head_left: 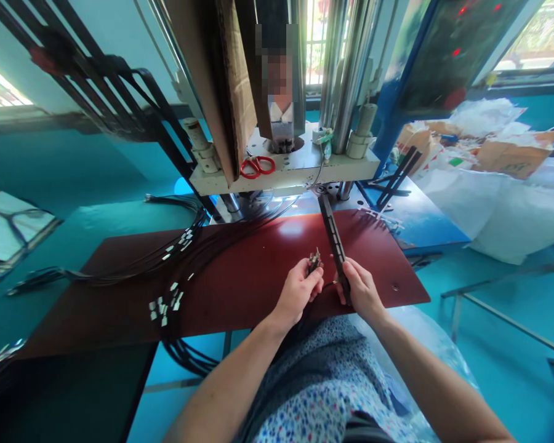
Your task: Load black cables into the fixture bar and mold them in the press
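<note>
My left hand (pixel 300 286) is closed around a small bunch of cable ends with metal tips (pixel 314 261), held just above the red-brown board (pixel 240 277). In my right hand (pixel 361 288) is the near end of a long dark bar with a row of light slots (pixel 333 234). The bar slants away from me, its far end at the press base. Black cables (pixel 221 240) with white tags curve over the board's left half. Whether the cables hanging below my hands belong to the bunch in my left hand, I cannot tell.
Ahead stands a press with a pale plate (pixel 305 161), metal columns and red-handled scissors (pixel 257 167). White pieces (pixel 381 216) lie at the board's back right. Cardboard boxes and plastic bags (pixel 503 160) are piled at right. Another person is partly visible behind the press.
</note>
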The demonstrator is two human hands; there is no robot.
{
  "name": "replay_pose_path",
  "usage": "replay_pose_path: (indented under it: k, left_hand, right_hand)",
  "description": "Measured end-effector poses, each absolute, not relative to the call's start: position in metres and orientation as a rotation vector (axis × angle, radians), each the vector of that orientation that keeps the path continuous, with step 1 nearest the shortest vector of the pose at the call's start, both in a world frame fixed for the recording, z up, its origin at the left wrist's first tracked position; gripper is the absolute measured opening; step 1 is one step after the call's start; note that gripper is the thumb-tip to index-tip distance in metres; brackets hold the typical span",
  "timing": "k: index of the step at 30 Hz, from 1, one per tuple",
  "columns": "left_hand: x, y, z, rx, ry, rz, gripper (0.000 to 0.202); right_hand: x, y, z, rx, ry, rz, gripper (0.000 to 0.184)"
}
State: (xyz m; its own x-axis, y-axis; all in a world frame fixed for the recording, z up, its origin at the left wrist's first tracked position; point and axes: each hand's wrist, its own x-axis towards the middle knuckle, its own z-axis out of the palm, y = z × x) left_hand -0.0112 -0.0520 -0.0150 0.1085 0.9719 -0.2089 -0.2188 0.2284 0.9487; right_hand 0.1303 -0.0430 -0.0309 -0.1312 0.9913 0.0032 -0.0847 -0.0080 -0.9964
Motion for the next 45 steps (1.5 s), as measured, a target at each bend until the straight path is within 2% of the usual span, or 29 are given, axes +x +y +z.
replay_pose_path:
  k: [5, 9, 20, 26, 34, 39, 45]
  left_hand:
    - [-0.014, -0.044, -0.007, 0.809, 1.023, 0.835, 0.026]
    - [-0.015, -0.039, -0.005, 0.833, 0.979, 0.74, 0.024]
    - [-0.007, -0.045, 0.004, 0.745, 1.116, 0.877, 0.02]
    - [-0.003, -0.046, 0.003, 0.778, 1.106, 0.953, 0.015]
    - [-0.019, -0.046, -0.011, 0.948, 1.133, 1.133, 0.024]
    - [-0.02, -0.045, -0.01, 0.81, 1.105, 1.044, 0.028]
    - [-0.016, -0.041, -0.004, 0.727, 1.085, 0.933, 0.031]
  right_hand:
    - [0.128, -0.044, -0.032, -1.057, -1.237, 1.411, 0.054]
    - [0.129, -0.045, -0.033, -1.047, -1.293, 1.413, 0.053]
    - [0.131, -0.045, -0.034, -1.078, -1.341, 1.415, 0.054]
    - [0.131, -0.044, -0.038, -1.13, -1.526, 1.293, 0.051]
    - [0.132, -0.045, -0.038, -1.099, -1.33, 1.407, 0.052]
    - [0.132, -0.045, -0.031, -1.087, -1.288, 1.48, 0.06]
    - [0.132, -0.044, -0.028, -1.099, -1.322, 1.493, 0.056]
